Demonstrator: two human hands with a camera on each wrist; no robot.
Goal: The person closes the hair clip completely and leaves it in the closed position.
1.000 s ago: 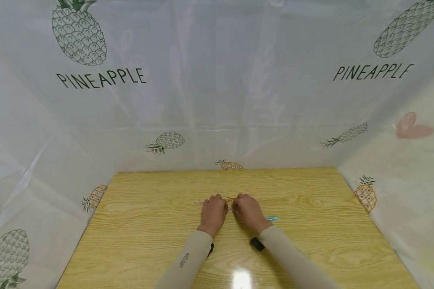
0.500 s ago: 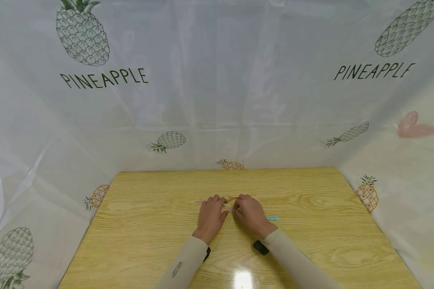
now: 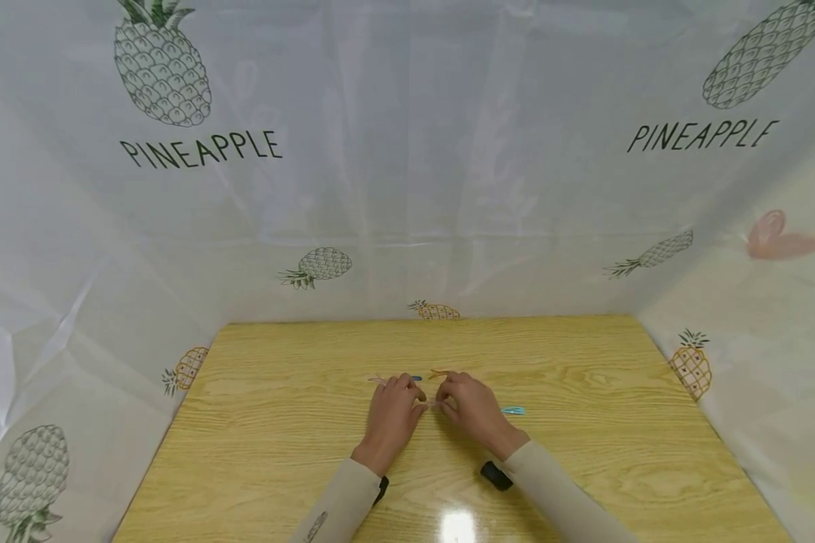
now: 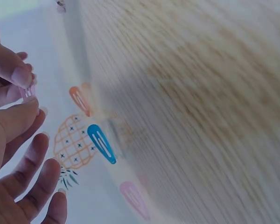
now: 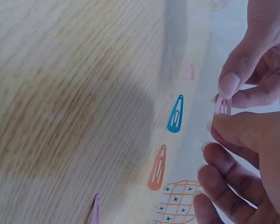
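Observation:
Between the two hands, above the table, is a pink snap hair clip (image 5: 222,105), partly hidden by fingertips. My left hand (image 3: 392,415) pinches one end of it with thumb and finger. At the other end, the thumb and forefinger of my right hand (image 3: 472,407) grip it; its other fingers (image 5: 228,175) are loosely bent. Just beyond the hands lie a blue snap clip (image 4: 101,143) and an orange snap clip (image 4: 79,101). Another pink clip (image 4: 134,199) rests past the left hand.
A turquoise clip (image 3: 513,411) lies on the wood-grain table (image 3: 278,437) right of the right hand. One more pinkish clip (image 5: 96,210) shows at the right wrist view's lower edge. A white pineapple-print sheet (image 3: 407,188) encloses the table's back and sides.
Both hands have drawn slightly toward the person with the pink hair clip. The blue clip, hidden behind the left hand before, is now visible.

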